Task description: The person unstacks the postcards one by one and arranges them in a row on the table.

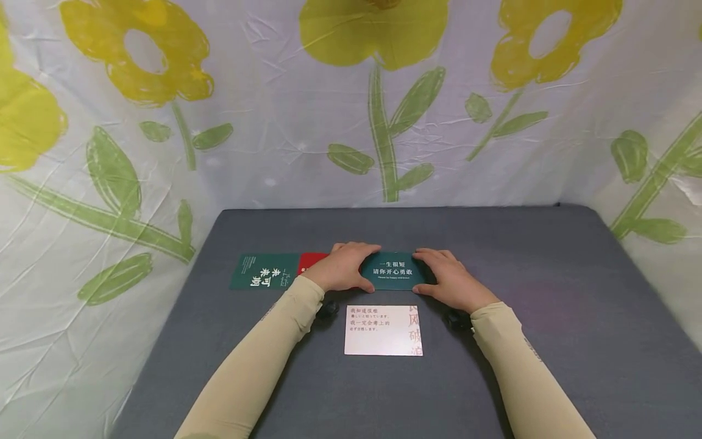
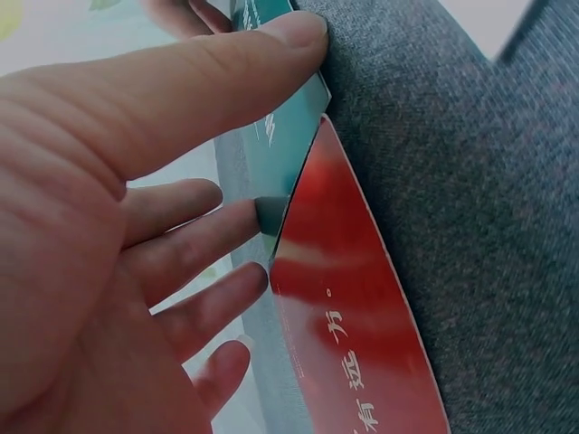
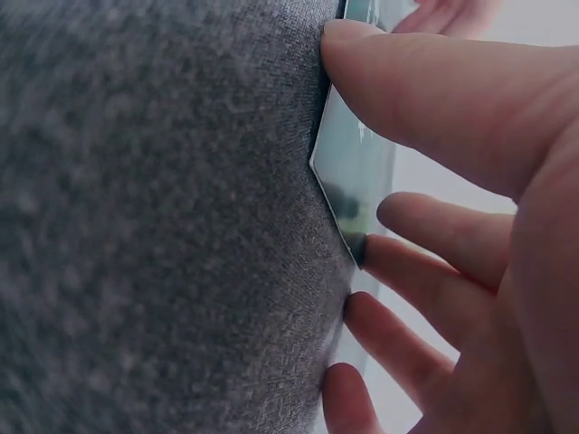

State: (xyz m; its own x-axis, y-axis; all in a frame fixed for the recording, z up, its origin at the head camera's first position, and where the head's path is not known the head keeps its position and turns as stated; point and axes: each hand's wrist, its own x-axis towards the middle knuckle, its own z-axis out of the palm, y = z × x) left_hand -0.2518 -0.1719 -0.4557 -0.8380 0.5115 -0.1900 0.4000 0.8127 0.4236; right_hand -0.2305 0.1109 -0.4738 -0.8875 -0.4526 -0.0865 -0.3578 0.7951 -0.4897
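A green card point(image 1: 392, 272) with white lettering lies between my two hands at the middle of the table. My left hand point(image 1: 347, 266) spans its left end, thumb at the front edge and fingertips at the back edge. At its right end my right hand point(image 1: 456, 280) rests the same way, thumb point(image 3: 362, 50) at the front and a fingertip at the far corner. Fingers of both hands are spread and fairly straight. A red card point(image 2: 348, 298) meets the green card's left side, partly hidden by my left hand in the head view.
Another green card point(image 1: 264, 272) continues the row at the left. A pale card point(image 1: 378, 330) with red lettering lies in front, between my forearms. The grey tabletop point(image 1: 384, 396) ends at a flower-printed cloth point(image 1: 274, 152) hanging behind.
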